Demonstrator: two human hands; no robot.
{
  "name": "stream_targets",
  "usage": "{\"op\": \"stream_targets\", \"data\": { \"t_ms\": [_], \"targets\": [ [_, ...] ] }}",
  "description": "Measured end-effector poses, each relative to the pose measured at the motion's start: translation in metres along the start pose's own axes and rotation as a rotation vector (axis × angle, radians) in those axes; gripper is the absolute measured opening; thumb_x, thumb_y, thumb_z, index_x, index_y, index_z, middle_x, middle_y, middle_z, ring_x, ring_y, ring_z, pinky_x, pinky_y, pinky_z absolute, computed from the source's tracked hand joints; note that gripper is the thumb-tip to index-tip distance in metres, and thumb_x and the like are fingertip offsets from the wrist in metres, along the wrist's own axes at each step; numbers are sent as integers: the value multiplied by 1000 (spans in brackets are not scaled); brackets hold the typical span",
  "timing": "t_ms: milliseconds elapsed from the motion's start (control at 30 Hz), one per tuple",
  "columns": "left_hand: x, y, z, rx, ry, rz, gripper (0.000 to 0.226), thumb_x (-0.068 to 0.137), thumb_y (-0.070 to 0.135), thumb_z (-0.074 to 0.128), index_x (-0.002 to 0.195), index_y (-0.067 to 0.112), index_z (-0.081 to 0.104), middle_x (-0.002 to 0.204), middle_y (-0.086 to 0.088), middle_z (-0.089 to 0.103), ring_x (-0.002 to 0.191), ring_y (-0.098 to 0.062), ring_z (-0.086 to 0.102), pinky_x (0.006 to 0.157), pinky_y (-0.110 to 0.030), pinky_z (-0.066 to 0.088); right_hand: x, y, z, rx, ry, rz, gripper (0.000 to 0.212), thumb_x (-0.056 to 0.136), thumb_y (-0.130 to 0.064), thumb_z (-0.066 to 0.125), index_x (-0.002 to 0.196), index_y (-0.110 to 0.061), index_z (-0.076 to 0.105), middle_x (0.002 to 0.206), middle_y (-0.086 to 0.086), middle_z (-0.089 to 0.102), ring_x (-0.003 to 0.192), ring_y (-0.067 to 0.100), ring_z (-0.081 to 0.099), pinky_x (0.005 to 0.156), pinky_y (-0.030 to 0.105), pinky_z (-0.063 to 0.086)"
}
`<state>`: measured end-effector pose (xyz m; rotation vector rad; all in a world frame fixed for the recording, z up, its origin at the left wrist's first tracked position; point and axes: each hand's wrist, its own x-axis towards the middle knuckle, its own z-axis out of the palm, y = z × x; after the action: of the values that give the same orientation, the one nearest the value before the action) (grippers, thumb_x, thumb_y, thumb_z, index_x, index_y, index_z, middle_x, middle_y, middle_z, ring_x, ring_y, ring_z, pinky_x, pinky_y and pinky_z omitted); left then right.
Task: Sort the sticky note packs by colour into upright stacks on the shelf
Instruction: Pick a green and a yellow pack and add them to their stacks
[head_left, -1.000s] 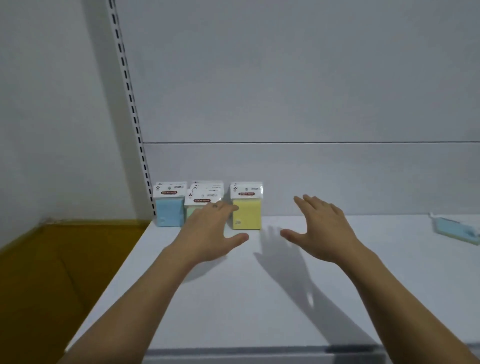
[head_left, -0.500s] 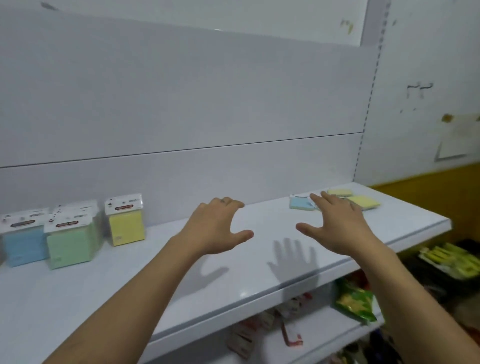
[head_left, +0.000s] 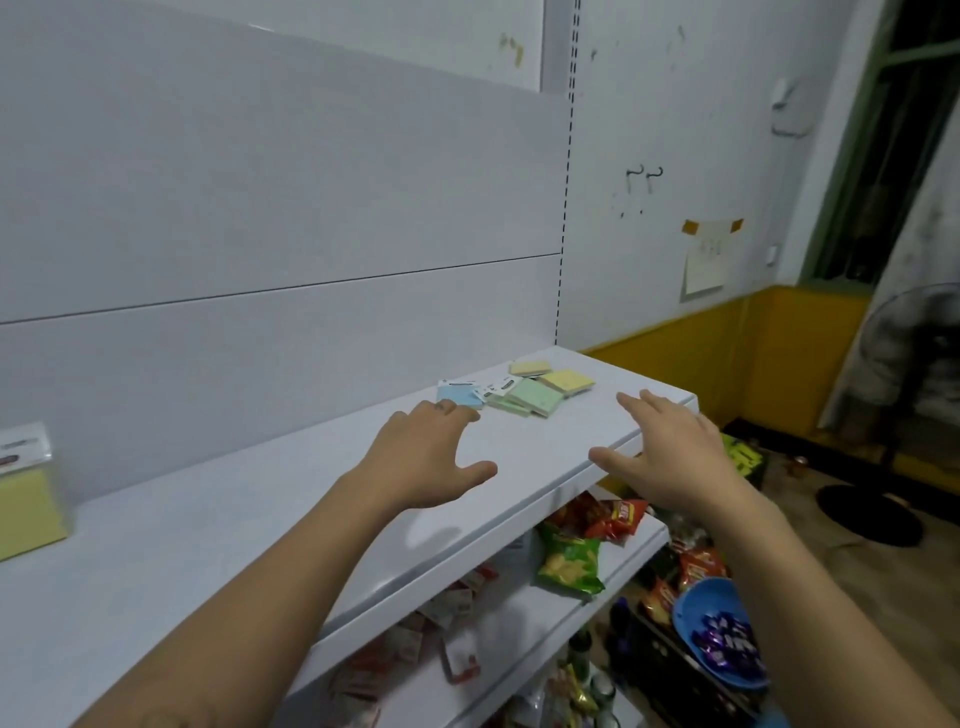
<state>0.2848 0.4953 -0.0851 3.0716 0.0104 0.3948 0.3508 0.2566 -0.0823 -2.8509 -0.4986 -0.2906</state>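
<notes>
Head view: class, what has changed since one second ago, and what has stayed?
The view swung right, away from the upright stacks, to the loose packs lying flat at the right end of the shelf. Both hands travelled along: the left hand now reaches near the blue pack, the right hand hovers over its front edge. Nothing was picked up; both hands stay open and empty.

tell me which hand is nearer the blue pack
Left. The left hand has its fingers just short of the blue pack; the right hand hovers further right, over the edge of the shelf.
</notes>
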Motion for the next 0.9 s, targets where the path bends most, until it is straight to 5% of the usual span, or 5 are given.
{"op": "stream_targets", "data": {
  "t_ms": [567,900],
  "targets": [
    [89,-71,47,-97,-43,24,61,88,58,46,141,29,37,143,3,42,127,-19,40,99,-37,38,91,-39,22,-76,-79,84,80,87,-64,49,152,-29,18,160,0,16,147,21,16,118,49,10],
    [143,-63,71,-113,-27,-33,59,87,58,47,139,30,40,144,6,42,130,-17,39,100,-35,37,165,-10,57,1,-147,41,79,87,-63,50,151,-25,24,157,2,26,142,24,27,115,47,24]
  ]
}}
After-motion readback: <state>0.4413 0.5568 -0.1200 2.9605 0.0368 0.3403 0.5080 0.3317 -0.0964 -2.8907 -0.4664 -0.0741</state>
